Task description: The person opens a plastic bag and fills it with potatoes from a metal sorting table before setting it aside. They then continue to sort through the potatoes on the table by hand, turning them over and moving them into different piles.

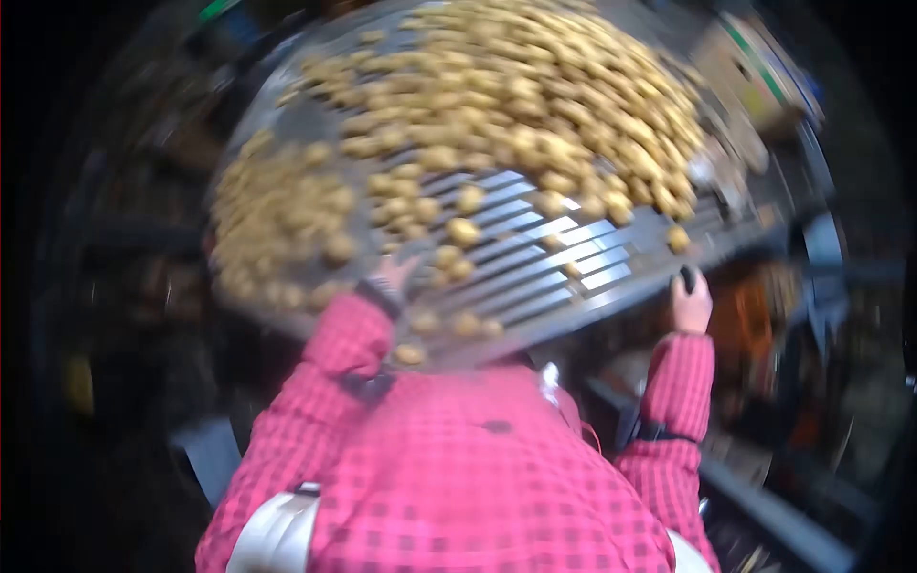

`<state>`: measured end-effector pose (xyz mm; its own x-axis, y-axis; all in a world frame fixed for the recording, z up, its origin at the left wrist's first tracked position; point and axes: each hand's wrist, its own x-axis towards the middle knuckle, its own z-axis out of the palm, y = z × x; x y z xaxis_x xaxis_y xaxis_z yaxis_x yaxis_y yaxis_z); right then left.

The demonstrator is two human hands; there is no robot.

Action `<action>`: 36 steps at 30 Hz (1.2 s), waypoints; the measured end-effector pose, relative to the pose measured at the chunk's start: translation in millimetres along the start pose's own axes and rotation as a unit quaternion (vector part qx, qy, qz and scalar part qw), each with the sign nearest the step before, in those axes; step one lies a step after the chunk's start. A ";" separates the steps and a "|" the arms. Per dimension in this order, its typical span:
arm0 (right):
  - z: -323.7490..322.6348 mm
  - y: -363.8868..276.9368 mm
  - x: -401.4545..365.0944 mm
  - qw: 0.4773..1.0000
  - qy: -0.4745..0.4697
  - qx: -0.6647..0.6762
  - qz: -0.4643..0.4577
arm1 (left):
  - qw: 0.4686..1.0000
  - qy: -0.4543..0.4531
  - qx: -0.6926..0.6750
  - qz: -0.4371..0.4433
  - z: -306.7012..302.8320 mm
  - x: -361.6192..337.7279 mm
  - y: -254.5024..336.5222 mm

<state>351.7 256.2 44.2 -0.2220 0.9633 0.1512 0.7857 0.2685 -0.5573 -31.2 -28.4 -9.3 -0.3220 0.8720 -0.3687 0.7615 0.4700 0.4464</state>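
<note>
The frame is blurred. Many yellow potatoes [535,105] lie on a metal roller conveyor [564,272] in front of me. My left hand [394,275], in a pink checked sleeve, reaches over the near edge among loose potatoes [463,231]; I cannot tell whether it holds one. At the conveyor's near right edge, my right hand [691,306] is closed around a small dark object [686,279]; what that object is does not show.
A cardboard box [755,72] stands at the far right beyond the conveyor. A thick heap of potatoes [277,224] fills the left side. Dark machine frames and rails [783,516] run below and to the right.
</note>
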 end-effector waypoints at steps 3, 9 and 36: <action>96.0 -118.2 -42.4 0.957 -0.145 0.044 -0.249 | 0.983 0.084 -0.153 -0.064 33.0 -27.2 -39.6; 196.0 -259.4 -135.5 0.681 -0.496 0.075 -0.534 | 0.562 0.217 -0.780 -0.171 49.4 -128.7 -52.7; 267.6 -387.0 -258.6 0.499 -0.559 -0.261 -0.609 | 0.083 0.559 -0.712 -0.417 324.3 -451.4 -114.5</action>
<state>-49.5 -98.1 2.2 -0.6722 -0.4412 -0.5945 -0.3457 0.8972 -0.2749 209.4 -520.3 -158.3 -0.3861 -0.4519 -0.8042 -0.3691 -0.7233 0.5836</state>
